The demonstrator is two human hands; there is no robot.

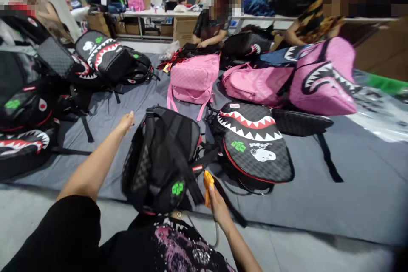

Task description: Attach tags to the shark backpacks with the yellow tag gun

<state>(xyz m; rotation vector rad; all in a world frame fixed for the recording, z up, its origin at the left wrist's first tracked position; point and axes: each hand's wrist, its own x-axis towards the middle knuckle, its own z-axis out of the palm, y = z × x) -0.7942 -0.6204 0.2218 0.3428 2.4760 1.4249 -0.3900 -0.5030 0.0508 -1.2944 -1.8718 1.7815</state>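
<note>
Gripping an orange tool [208, 182], right hand [219, 208] closed round it, just beside the black backpack [159, 161] at the near edge of the grey-covered table [325, 204]. Left hand [127, 122] over the bag's other side, fingers partly curled (can't tell if holding anything). Shark-mouth backpack [255, 144] lies to the right.

Black short sleeve [63, 229], plain — hem [79, 198] well back from left hand [128, 122]. Black shirt [137, 246], back and left of right hand [217, 202] — pink-purple splashes [175, 250], white marks [165, 222], silvery specks [201, 257].
</note>
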